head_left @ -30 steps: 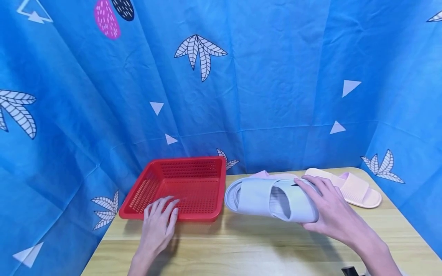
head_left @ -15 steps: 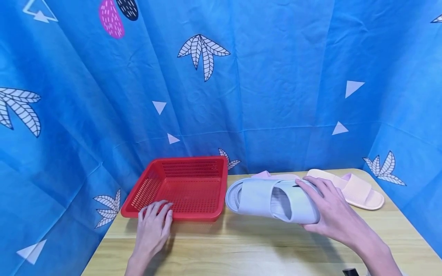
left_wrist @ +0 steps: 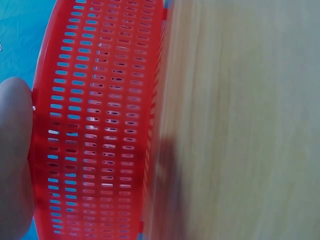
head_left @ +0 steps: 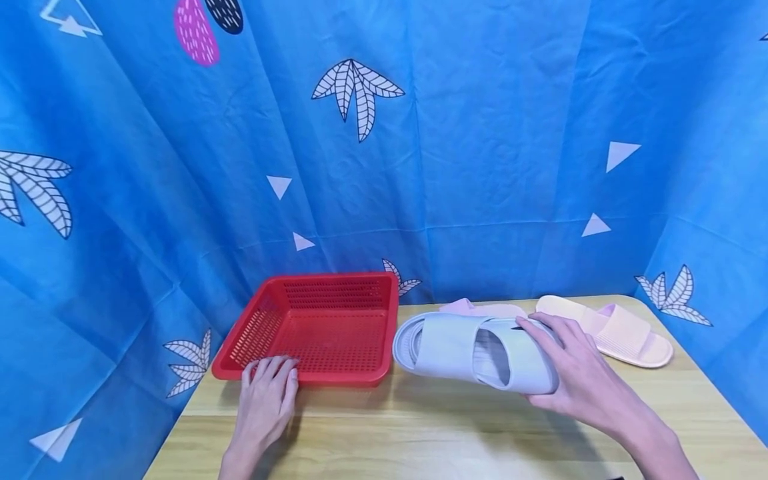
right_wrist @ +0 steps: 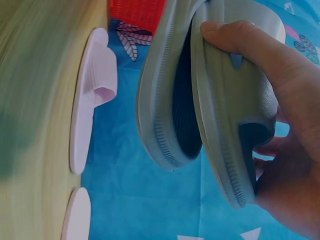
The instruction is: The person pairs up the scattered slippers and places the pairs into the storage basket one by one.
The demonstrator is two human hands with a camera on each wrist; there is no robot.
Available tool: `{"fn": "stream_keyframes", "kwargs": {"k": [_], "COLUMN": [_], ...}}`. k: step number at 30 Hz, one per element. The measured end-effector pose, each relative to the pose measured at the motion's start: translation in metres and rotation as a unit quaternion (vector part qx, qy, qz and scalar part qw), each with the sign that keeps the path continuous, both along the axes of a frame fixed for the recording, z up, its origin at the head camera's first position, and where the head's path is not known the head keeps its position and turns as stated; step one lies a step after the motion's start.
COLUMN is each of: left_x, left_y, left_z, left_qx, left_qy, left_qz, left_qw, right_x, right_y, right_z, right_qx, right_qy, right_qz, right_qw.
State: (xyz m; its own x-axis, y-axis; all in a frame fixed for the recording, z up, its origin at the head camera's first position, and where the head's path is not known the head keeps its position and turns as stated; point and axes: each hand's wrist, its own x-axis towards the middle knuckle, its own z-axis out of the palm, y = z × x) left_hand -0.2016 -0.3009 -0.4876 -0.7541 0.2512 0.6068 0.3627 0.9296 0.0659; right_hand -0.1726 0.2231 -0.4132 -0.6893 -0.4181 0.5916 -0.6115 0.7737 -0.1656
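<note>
My right hand (head_left: 579,373) grips a pair of pale grey slippers (head_left: 447,345) by one end, raised over the table. In the right wrist view the slippers (right_wrist: 225,95) stand sole to sole with a gap between them, the thumb pressed along the nearer one. My left hand (head_left: 264,407) is at the front rim of a red plastic basket (head_left: 384,373), its fingers curled over the edge and the tips hidden inside. The left wrist view has the basket's slotted wall (left_wrist: 95,125) with part of the hand (left_wrist: 15,155) against the rim.
A pink slipper (head_left: 510,310) lies behind the grey pair, partly covered. To its right is a peach slipper (head_left: 630,337) with a pinkish lining. All rest on a wooden table (head_left: 420,440), with a patterned blue curtain (head_left: 492,167) behind and at both sides.
My left hand has come back slightly and down, from over the basket's front edge to having its fingers hooked on the rim. The right hand and grey slippers stay nearly still.
</note>
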Motion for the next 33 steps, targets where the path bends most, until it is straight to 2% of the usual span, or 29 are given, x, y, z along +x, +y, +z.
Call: {"fn": "stream_keyframes", "kwargs": {"k": [11,21,33], "left_x": [-0.003,-0.008,-0.006], "left_y": [0.002,0.004,0.003], "left_z": [-0.003,-0.004,-0.004], "left_qx": [-0.018,-0.007,0.0], "left_qy": [0.027,0.051,0.026], "left_qz": [0.001,-0.01,-0.008], "left_qw": [0.9995,0.9987,0.9996], "right_x": [-0.006,-0.015,-0.025], "right_y": [-0.003,-0.015,-0.039], "right_z": [0.001,0.014,0.021], "right_qx": [-0.007,-0.032,-0.029], "right_qy": [-0.004,0.004,-0.021], "right_qz": [-0.003,0.002,0.0], "right_qw": [1.0,0.999,0.999]}}
